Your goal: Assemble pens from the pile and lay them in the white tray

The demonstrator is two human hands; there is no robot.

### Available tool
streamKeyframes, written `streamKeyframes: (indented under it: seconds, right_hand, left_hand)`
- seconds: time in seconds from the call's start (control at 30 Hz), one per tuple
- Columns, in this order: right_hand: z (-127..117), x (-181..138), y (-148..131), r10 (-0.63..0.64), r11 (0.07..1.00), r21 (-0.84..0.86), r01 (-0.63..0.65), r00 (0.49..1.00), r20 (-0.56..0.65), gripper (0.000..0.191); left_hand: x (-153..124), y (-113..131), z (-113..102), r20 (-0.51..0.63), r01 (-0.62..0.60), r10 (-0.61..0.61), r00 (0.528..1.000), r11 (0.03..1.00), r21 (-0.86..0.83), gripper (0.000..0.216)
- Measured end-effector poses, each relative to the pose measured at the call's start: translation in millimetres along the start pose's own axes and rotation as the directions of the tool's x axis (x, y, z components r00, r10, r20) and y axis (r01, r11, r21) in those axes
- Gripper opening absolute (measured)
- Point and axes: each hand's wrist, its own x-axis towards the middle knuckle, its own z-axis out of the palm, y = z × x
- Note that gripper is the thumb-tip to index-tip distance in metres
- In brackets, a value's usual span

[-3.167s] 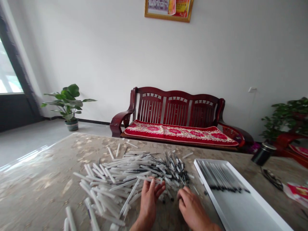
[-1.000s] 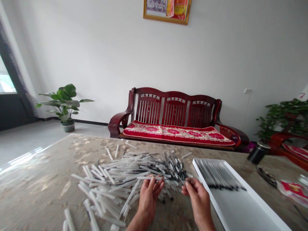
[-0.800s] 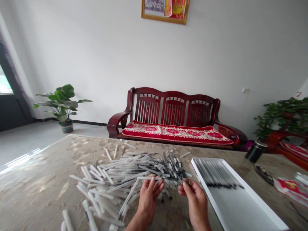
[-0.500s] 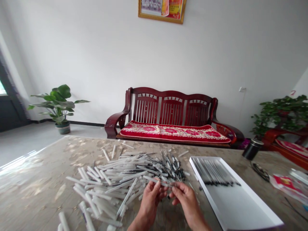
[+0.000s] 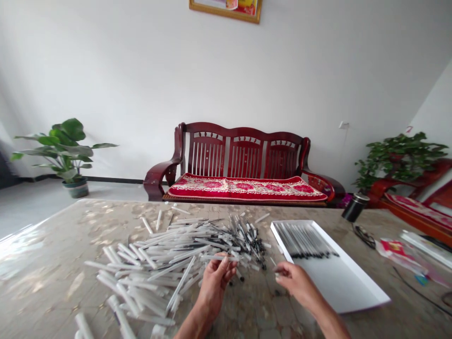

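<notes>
A heap of clear pen barrels [image 5: 155,268] and black-tipped refills [image 5: 247,238] covers the middle of the marble table [image 5: 52,263]. My left hand [image 5: 215,282] is closed in a pinch on one clear pen barrel [image 5: 219,257], held level above the heap's right edge. My right hand [image 5: 294,280] is to its right, near the left edge of the white tray [image 5: 349,287]. Its fingers are pinched on something small I cannot make out. A row of assembled pens [image 5: 303,240] lies at the tray's far end.
A black cylinder [image 5: 355,207] and a pair of glasses [image 5: 363,235] sit at the table's far right, with red packets [image 5: 395,249] beyond. Behind the table stand a red wooden bench [image 5: 243,174] and potted plants [image 5: 63,150] on both sides.
My hands came together over the heap, then moved apart. The right hand shifted right toward the tray while the left kept its barrel. The camera turned to the right.
</notes>
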Motion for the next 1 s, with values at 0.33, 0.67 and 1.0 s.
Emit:
streamKeyframes:
  seconds: [0.33,0.67,1.0]
  right_hand:
    - [28,-9,7,-0.175,0.934,-0.328,0.144,0.982,-0.066,0.011]
    - [105,56,-22,-0.052,0.864,0.474,0.169,0.967,-0.249,0.035]
    - [125,53,-19,-0.117,0.819,0.528,0.223,0.967,-0.227,0.024]
  left_hand:
    - [11,4,1,0.008,-0.071,0.071,0.997,0.996,-0.053,0.038]
    - [26,-6,-2,-0.025,-0.136,0.134,0.991,0.986,-0.100,0.039]
    - [32,-11,-5,-0.014,-0.146,0.146,0.989,0.988,-0.054,0.037]
